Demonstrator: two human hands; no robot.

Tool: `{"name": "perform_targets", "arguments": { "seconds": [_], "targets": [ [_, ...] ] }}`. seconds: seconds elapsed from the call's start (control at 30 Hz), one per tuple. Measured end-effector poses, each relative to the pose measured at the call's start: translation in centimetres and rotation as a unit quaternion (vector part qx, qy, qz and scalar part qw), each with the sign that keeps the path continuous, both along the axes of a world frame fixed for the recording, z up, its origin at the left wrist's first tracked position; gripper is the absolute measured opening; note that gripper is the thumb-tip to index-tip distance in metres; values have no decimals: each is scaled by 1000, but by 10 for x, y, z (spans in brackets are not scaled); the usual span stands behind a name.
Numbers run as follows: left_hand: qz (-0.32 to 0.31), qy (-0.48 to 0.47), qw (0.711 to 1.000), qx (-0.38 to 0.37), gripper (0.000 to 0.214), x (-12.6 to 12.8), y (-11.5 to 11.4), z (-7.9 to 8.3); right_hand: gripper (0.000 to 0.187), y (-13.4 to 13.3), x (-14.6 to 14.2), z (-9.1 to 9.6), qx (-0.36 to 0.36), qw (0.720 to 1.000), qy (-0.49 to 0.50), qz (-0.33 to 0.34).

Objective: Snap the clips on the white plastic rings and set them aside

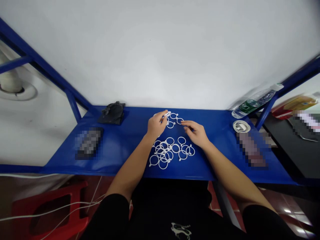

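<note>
On blue table (120,150), thin white rings (170,151) (tabbed, tangled); left hand (155,125) grip pinching one, right hand (197,133) slack.

Reaches forward with both bare forearms, elbows wide, wrists angled inward. Holds the left hand (155,125) slightly raised, knuckles up, thumb and forefinger pinched on a ring (168,114). Lays the right hand (197,133) low, palm down, fingers loosely stretched toward the left hand, closed on nothing, the two hands near but apart
</note>
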State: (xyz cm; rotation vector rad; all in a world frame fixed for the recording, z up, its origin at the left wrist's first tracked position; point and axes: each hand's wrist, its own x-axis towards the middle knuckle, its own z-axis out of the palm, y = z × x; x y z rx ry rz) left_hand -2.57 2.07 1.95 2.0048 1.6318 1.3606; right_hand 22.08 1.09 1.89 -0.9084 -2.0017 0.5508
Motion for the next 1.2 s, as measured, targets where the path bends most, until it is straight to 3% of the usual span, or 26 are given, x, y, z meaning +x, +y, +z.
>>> {"name": "perform_targets", "arguments": {
  "seconds": [0.13,0.27,0.43,0.57,0.73,0.9,1.07,1.2],
  "targets": [
    [-9,43,996,-80,40,-5,4,-1,25,7,9,1,-32,993,-106,48],
    [-73,86,991,-73,30,2,-1,-3,26,8,12,-1,-64,966,-219,125],
    [-171,129,975,-60,25,10,-9,-4,9,9,9,-6,-54,954,-289,50],
    [-252,151,955,-30,31,17,-16,-4,8,11,6,-9,-132,972,-193,6],
    [-284,148,947,-5,21,24,-17,-7,16,11,1,-14,-233,971,-45,33],
    [-216,161,963,-15,20,23,-13,-9,22,6,-1,-9,-159,987,13,-17],
    [-189,170,967,-9,24,22,-14,-8,27,-2,-3,1,-127,991,-4,40],
    [-203,189,961,0,29,22,-14,-8,22,-4,-5,0,-102,993,-33,45]
  ]
}}
